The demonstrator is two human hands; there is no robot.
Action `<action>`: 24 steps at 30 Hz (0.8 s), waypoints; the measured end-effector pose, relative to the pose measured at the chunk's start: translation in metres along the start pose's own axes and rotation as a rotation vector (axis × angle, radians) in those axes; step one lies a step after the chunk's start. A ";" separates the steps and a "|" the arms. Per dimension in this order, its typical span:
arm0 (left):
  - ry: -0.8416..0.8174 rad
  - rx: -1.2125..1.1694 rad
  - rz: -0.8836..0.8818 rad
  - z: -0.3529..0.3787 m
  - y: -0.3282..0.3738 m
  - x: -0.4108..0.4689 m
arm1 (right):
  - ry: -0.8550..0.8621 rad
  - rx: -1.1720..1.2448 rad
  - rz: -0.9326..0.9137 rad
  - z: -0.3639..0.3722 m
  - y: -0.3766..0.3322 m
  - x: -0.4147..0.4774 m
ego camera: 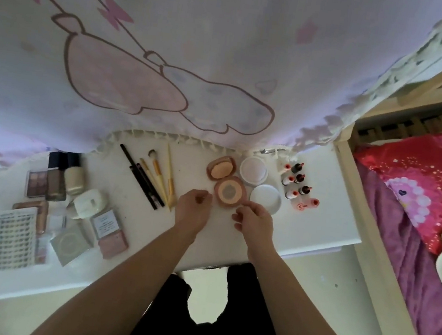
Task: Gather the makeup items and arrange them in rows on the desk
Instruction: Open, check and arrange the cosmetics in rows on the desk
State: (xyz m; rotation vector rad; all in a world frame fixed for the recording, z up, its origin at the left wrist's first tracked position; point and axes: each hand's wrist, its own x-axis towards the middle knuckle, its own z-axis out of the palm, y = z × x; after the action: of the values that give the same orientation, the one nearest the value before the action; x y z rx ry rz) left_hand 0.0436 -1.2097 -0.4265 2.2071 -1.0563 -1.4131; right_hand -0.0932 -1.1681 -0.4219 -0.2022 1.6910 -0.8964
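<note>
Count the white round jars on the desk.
2. One white round jar sits near the curtain hem. The other lies nearer, just right of the round peach compact. The curtain may hide more.

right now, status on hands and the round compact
Left hand loosely curled, empty. Right hand at rim of round compact, grip unclear. Brushes to its left, white jars to its right, nothing blocking.

Left hand (193, 208) and right hand (256, 222) flank the round compact (229, 194).
</note>
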 end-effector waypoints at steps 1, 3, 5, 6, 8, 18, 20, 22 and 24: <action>0.029 0.028 0.029 -0.006 -0.002 -0.002 | 0.000 -0.034 -0.030 0.004 0.001 -0.001; 0.073 0.113 0.097 -0.022 -0.007 -0.007 | -0.001 -0.119 -0.100 0.015 0.002 -0.002; 0.126 0.170 0.130 -0.042 -0.013 -0.011 | -0.013 -0.194 -0.166 0.029 0.003 -0.004; 0.162 0.180 0.139 -0.053 -0.019 -0.011 | -0.031 -0.227 -0.194 0.036 0.004 -0.006; 0.233 0.179 0.119 -0.078 -0.031 -0.011 | -0.086 -0.286 -0.232 0.055 0.005 -0.010; 0.402 0.136 0.064 -0.207 -0.102 -0.016 | -0.360 -0.677 -0.345 0.163 0.023 -0.052; 0.412 0.091 0.034 -0.226 -0.116 -0.017 | -0.375 -0.696 -0.352 0.181 0.028 -0.062; 0.418 0.068 0.005 -0.241 -0.127 -0.019 | -0.388 -0.745 -0.350 0.197 0.034 -0.072; 0.438 0.030 -0.017 -0.255 -0.134 -0.022 | -0.391 -0.797 -0.357 0.211 0.039 -0.081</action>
State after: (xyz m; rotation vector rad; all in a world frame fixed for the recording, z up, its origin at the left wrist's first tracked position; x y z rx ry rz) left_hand 0.3172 -1.1343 -0.3757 2.3966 -0.9049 -0.8594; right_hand 0.1339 -1.1910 -0.3975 -1.1660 1.5756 -0.3430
